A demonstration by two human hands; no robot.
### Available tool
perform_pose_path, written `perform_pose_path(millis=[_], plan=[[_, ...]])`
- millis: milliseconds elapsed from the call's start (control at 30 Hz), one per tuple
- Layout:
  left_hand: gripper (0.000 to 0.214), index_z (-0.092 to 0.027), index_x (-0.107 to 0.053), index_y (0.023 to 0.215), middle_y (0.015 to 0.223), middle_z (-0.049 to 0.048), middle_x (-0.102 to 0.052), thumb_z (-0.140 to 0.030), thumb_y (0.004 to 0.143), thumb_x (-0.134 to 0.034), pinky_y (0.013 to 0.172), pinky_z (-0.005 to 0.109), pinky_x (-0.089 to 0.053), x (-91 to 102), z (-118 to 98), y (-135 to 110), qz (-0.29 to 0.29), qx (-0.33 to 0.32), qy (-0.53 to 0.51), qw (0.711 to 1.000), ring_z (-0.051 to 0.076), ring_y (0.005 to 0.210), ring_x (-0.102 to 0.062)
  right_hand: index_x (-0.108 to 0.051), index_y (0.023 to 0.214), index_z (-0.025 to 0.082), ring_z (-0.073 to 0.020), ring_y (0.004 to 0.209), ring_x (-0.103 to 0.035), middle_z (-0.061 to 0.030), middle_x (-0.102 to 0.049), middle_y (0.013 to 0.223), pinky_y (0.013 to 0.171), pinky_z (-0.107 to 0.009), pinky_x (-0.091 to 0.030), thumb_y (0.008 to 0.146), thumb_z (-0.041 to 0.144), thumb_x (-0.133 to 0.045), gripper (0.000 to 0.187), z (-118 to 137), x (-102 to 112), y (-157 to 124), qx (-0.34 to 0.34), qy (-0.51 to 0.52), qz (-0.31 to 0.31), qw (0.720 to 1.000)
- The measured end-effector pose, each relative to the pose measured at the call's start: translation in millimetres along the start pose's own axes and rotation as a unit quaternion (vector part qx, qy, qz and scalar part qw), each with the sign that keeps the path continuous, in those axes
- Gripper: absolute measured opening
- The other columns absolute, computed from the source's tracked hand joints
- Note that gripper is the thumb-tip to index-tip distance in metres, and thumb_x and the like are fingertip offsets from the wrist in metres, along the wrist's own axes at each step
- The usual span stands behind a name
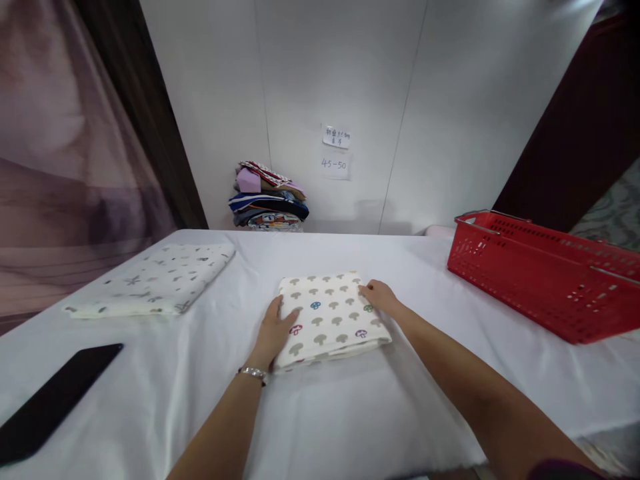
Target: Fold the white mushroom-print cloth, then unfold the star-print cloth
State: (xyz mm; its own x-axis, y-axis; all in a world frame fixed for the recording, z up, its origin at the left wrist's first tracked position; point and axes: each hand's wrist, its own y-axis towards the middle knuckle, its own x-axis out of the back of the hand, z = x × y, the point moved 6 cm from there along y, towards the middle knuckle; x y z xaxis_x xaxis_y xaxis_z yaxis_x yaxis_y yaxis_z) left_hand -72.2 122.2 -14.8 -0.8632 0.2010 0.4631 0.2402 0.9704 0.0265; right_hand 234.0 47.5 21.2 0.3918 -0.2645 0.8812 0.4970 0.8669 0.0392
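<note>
A folded white cloth printed with grey mushrooms and a few coloured ones lies flat on the white-covered table, in the middle of the head view. At its left edge, my left hand is closed on the cloth, thumb over the top and the other fingers along the side. My right hand grips the opposite edge near the far right corner, fingers curled. Parts of the fingers on both hands are hidden. A silver bracelet circles my left wrist.
Another folded white cloth with small dark prints rests at the left. Nearer lies a black flat phone-like slab. A red basket stands at the right. Stacked fabrics sit against the back wall, beside paper notes.
</note>
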Motion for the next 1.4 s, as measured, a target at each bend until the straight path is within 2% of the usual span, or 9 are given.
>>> perform_pose_path(millis=[200, 367, 533, 667, 867, 967, 1133, 1300, 1400], plan=[[0.068, -0.017, -0.035, 0.137, 0.141, 0.0124, -0.038, -0.043, 0.078, -0.059, 0.108, 0.036, -0.029, 1.7, -2, -2, -0.003, 0.009, -0.008, 1.000, 0.024, 0.128, -0.038, -0.058, 0.078, 0.019, -0.0168, 0.071, -0.059, -0.0039, -0.066, 0.073, 0.058, -0.024, -0.034, 0.086, 0.045, -0.044, 0.030, 14, -4, 18, -0.020, -0.008, -0.012, 1.000], [0.065, -0.018, -0.038, 0.134, 0.140, 0.0105, -0.041, -0.042, 0.078, -0.059, 0.106, 0.036, -0.032, 1.6, -5, -3, -0.003, 0.001, -0.008, 1.000, 0.024, 0.126, -0.041, -0.057, 0.082, 0.020, -0.0178, 0.079, -0.058, -0.0054, -0.065, 0.083, 0.062, -0.025, -0.037, 0.089, 0.035, -0.042, 0.022, 8, -11, 20, -0.032, -0.014, -0.036, 0.999], [0.066, -0.020, -0.039, 0.134, 0.137, 0.0106, -0.044, -0.045, 0.077, -0.060, 0.102, 0.038, -0.037, 1.2, -3, -3, -0.002, 0.010, -0.007, 1.000, 0.026, 0.121, -0.046, -0.057, 0.082, 0.019, -0.0198, 0.079, -0.057, -0.0068, -0.064, 0.084, 0.065, -0.028, -0.039, 0.087, 0.039, -0.043, 0.025, 2, -11, 19, -0.030, 0.004, -0.028, 0.999], [0.066, -0.019, -0.038, 0.135, 0.139, 0.0103, -0.042, -0.046, 0.078, -0.059, 0.106, 0.037, -0.032, 1.0, -3, -2, 0.000, -0.003, -0.001, 1.000, 0.025, 0.126, -0.041, -0.057, 0.101, 0.021, -0.0186, 0.078, -0.057, -0.0051, -0.063, 0.084, 0.065, -0.027, -0.040, 0.086, 0.044, -0.045, 0.031, -2, -3, 2, -0.018, 0.034, -0.012, 0.999], [0.065, -0.018, -0.040, 0.134, 0.138, 0.0104, -0.043, -0.042, 0.077, -0.060, 0.107, 0.036, -0.031, 0.3, -5, -2, -0.007, -0.003, 0.002, 1.000, 0.024, 0.126, -0.041, -0.046, 0.125, 0.021, -0.0150, 0.067, -0.058, -0.0010, -0.061, 0.075, 0.060, -0.024, -0.041, 0.085, 0.043, -0.046, 0.046, -14, 6, -47, -0.021, 0.094, 0.013, 0.995], [0.065, -0.018, -0.040, 0.134, 0.137, 0.0109, -0.045, -0.041, 0.076, -0.062, 0.105, 0.036, -0.033, 1.3, -8, -4, -0.012, 0.006, 0.003, 1.000, 0.024, 0.123, -0.044, -0.047, 0.125, 0.021, -0.0141, 0.064, -0.057, 0.0006, -0.060, 0.071, 0.058, -0.023, -0.040, 0.084, 0.038, -0.049, 0.045, -17, 6, -61, -0.008, 0.096, 0.005, 0.995], [0.063, -0.017, -0.044, 0.131, 0.135, 0.0112, -0.046, -0.040, 0.076, -0.063, 0.104, 0.035, -0.035, 3.2, -13, -5, -0.016, -0.009, 0.012, 1.000, 0.024, 0.122, -0.045, -0.055, 0.114, 0.024, -0.0141, 0.068, -0.055, 0.0015, -0.060, 0.071, 0.059, -0.023, -0.036, 0.083, 0.030, -0.049, 0.032, -20, 2, -64, 0.001, 0.078, -0.021, 0.997], [0.063, -0.015, -0.041, 0.133, 0.137, 0.0119, -0.044, -0.040, 0.078, -0.060, 0.107, 0.036, -0.032, 2.4, -12, -4, -0.013, -0.017, 0.032, 0.999, 0.024, 0.125, -0.042, -0.054, 0.116, 0.022, -0.0138, 0.065, -0.054, 0.0024, -0.056, 0.067, 0.059, -0.023, -0.036, 0.084, 0.038, -0.048, 0.036, -22, 5, -69, 0.010, 0.093, -0.029, 0.995], [0.061, -0.016, -0.042, 0.132, 0.144, 0.0116, -0.034, -0.044, 0.080, -0.057, 0.107, 0.038, -0.032, 4.2, -16, -7, -0.020, -0.045, 0.062, 0.997, 0.025, 0.130, -0.036, -0.055, 0.116, 0.021, -0.0131, 0.062, -0.052, 0.0032, -0.052, 0.064, 0.058, -0.023, -0.037, 0.083, 0.045, -0.048, 0.041, -28, 11, -81, 0.010, 0.152, -0.026, 0.988]])
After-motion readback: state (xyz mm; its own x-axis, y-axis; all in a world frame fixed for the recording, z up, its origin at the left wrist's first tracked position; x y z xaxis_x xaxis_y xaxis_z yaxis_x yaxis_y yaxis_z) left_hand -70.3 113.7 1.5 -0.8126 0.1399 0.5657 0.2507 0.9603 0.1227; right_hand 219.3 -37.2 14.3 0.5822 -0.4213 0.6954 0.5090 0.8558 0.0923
